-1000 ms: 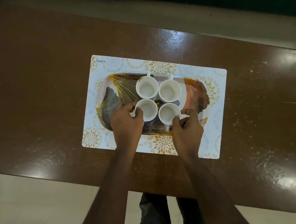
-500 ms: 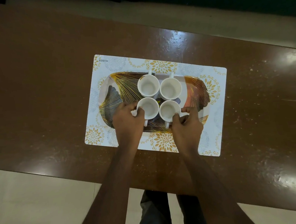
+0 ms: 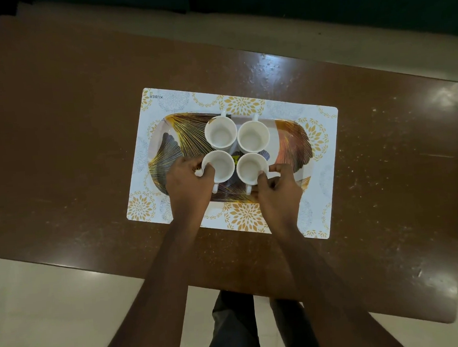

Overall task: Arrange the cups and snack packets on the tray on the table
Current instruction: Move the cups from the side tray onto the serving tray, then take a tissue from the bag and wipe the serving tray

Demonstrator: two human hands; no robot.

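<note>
Head view, looking down.

Counter (image 3: 71, 146): dark brown, glossy, with scattered light specks.

Placemat (image 3: 328, 182): white with gold flower rounds, lying flat on the counter, "KUBER" printed at its far left corner.

Tray (image 3: 293, 141): oblong, with a gold-lined leaf pattern, set on the placemat.

Cups, four, white, upright and empty, grouped two by two at the middle of the tray:
- far-left cup (image 3: 220, 132) and far-right cup (image 3: 253, 136), just beside each other, handles pointing away from the person;
- near-left cup (image 3: 222, 166) and near-right cup (image 3: 251, 168), just in front of them, handles pointing toward the person.

Left hand (image 3: 188, 187): grip closed round the left side of the near-left cup, thumb at its rim.

Right hand (image 3: 278, 194): grip curled on the near-right cup, thumb on its near wall and forefinger reaching round its right side; contact looks light, though the dim light makes this hard to confirm.

Snack packets: only a small yellow-green scrap (image 3: 235, 159) shows between the four cups; what it is cannot be told.
</note>
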